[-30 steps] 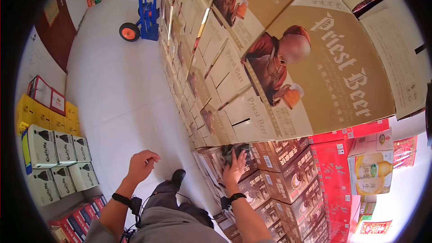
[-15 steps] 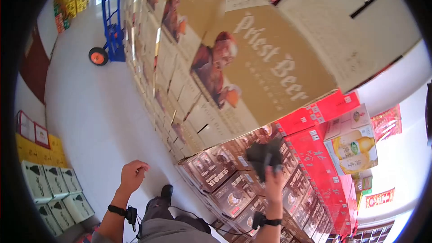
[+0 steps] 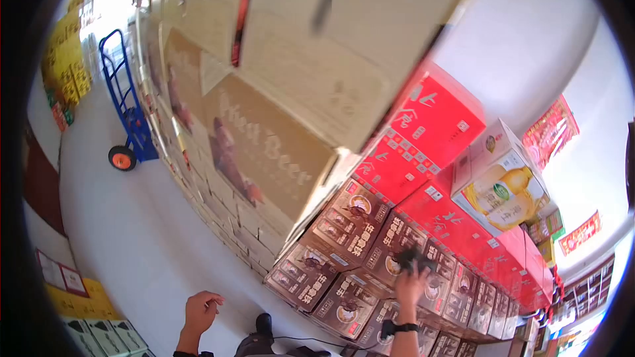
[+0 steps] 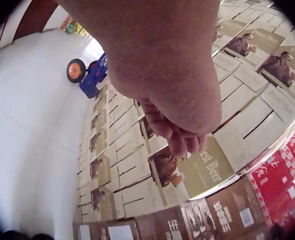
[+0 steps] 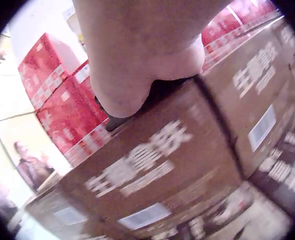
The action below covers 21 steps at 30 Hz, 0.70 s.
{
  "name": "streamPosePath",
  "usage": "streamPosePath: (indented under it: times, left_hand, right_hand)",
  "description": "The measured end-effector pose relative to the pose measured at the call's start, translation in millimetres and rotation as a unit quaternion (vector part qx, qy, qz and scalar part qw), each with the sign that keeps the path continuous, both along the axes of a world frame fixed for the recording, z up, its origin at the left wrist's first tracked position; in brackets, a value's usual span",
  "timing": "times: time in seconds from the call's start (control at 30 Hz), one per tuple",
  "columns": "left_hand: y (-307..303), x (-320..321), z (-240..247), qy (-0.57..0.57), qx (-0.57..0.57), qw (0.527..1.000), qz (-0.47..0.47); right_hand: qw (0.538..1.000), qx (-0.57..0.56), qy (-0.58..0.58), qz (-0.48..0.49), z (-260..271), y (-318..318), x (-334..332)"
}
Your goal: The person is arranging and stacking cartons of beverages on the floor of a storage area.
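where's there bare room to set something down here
Bare floor shows between the Priest Beer stack and the yellow boxes, nearer than the blue hand truck. Crowded: brown cartons packed against red cartons, where the right hand has a dark cloth.

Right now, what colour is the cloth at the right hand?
Dark, near black; the cloth shows best in the head view.

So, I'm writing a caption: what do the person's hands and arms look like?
The left hand and right hand are bare, no gloves or sleeves showing. The right has a black band with a small black box, a thin dark cable nearby; the left, a black strap, partly cut off.
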<state>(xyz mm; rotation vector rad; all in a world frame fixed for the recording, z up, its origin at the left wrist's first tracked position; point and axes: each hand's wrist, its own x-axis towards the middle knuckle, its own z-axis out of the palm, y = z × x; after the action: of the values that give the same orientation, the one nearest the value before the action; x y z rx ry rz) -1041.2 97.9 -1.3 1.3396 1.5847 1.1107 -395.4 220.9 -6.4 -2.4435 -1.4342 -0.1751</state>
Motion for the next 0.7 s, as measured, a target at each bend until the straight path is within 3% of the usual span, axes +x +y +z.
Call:
streamPosePath:
  times: [0.07, 0.1, 0.17, 0.2, 0.23, 0.27, 0.3, 0.33, 0.4, 0.47, 0.5, 0.53, 0.57, 0.63, 0.67, 0.7]
  left_hand:
    - [6.6, 8.0, 0.3, 0.001, -0.005, 1.0, -0.017]
    - [10.2, 12.0, -1.9, 0.001, -0.006, 1.0, -0.026]
    - [20.5, 20.9, -7.1, -0.003, 0.011, 0.999, -0.051]
    - [25.5, 31.0, -1.9, 0.007, 0.021, 0.998, -0.062]
    - [29.7, 36.1, 3.3, 0.016, 0.03, 0.997, -0.071]
    - [32.3, 33.4, 12.3, 0.026, -0.056, 0.992, -0.114]
    - [36.1, 37.3, 20.1, 0.038, -0.04, 0.993, -0.108]
    - [38.1, 46.1, 27.4, 0.048, -0.025, 0.994, -0.099]
    - [38.4, 53.0, 21.1, 0.04, 0.0, 0.996, -0.078]
    - [31.3, 60.1, 25.8, 0.051, 0.012, 0.996, -0.066]
    - [27.1, 63.1, 29.9, 0.06, 0.02, 0.996, -0.057]
    - [21.2, 63.8, 29.9, 0.042, 0.008, 0.998, -0.054]
    - [11.3, 64.3, 26.3, 0.027, -0.002, 0.998, -0.05]
    - [-14.6, 64.1, 30.4, 0.05, -0.012, 0.996, -0.07]
    - [-24.4, 82.9, 47.1, 0.045, 0.06, 0.997, -0.025]
    - [-36.9, 84.7, 41.7, 0.045, 0.037, 0.998, -0.018]
  right_hand:
    - [0.987, 0.005, -0.044, 0.156, -21.6, 34.7, -54.5]
    - [0.964, -0.004, -0.023, 0.266, -2.6, 34.5, -102.3]
    - [0.886, -0.039, 0.262, 0.38, 37.0, 39.1, -182.0]
    - [0.772, -0.2, 0.459, 0.392, 76.2, 36.3, -200.9]
    - [0.758, -0.229, 0.46, 0.402, 107.1, 32.0, -205.6]
    - [0.743, -0.259, 0.459, 0.412, 134.0, 28.2, -207.3]
    - [0.726, -0.29, 0.457, 0.424, 148.3, 27.3, -202.8]
    - [0.758, -0.224, 0.442, 0.425, 154.3, 24.4, -183.7]
    - [0.84, -0.183, 0.403, 0.313, 179.9, 24.8, -139.4]
    - [0.932, 0.06, 0.222, 0.281, 155.3, 37.0, -81.5]
    - [0.948, -0.024, 0.259, 0.184, 180.5, 42.3, -62.7]
    - [0.944, 0.139, 0.193, 0.228, 132.6, 61.5, -28.3]
    - [0.945, 0.201, 0.127, 0.224, 120.1, 76.5, -19.0]
    - [0.962, 0.078, 0.188, 0.179, 64.5, 114.2, 5.3]
    - [0.972, 0.05, 0.134, 0.188, 49.4, 124.3, -5.8]
    - [0.978, 0.022, 0.079, 0.193, 37.5, 133.5, -18.1]
